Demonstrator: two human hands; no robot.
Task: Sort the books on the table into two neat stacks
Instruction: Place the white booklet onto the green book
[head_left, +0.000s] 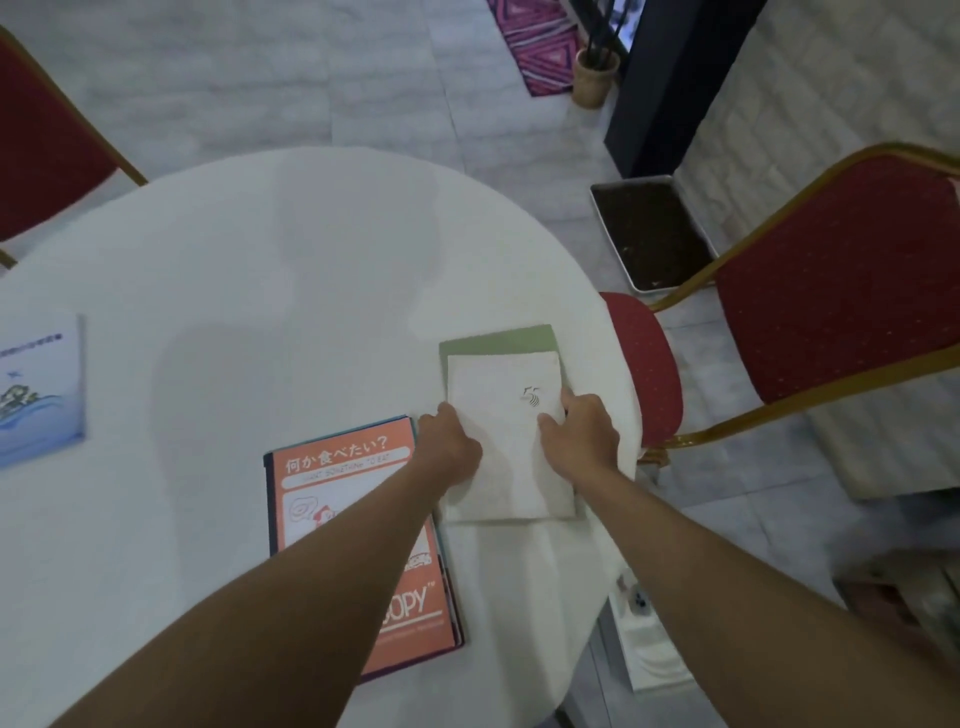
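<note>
A white book (506, 415) with a small grey logo lies on top of a green book (496, 340) near the right edge of the round white table (291, 249). My left hand (451, 441) grips the white book's left edge and my right hand (582, 436) grips its right edge. Left of this stack lies an orange book (343, 467) with Japanese writing, resting on darker books whose edges show; my left forearm crosses over it. A light blue book (39, 384) lies alone at the table's far left.
Red padded chairs with gold frames stand at the right (831, 280) and upper left (47, 150). A metal tray of dark soil (649, 234) and a small woven pot (597, 78) sit on the tiled floor beyond the table.
</note>
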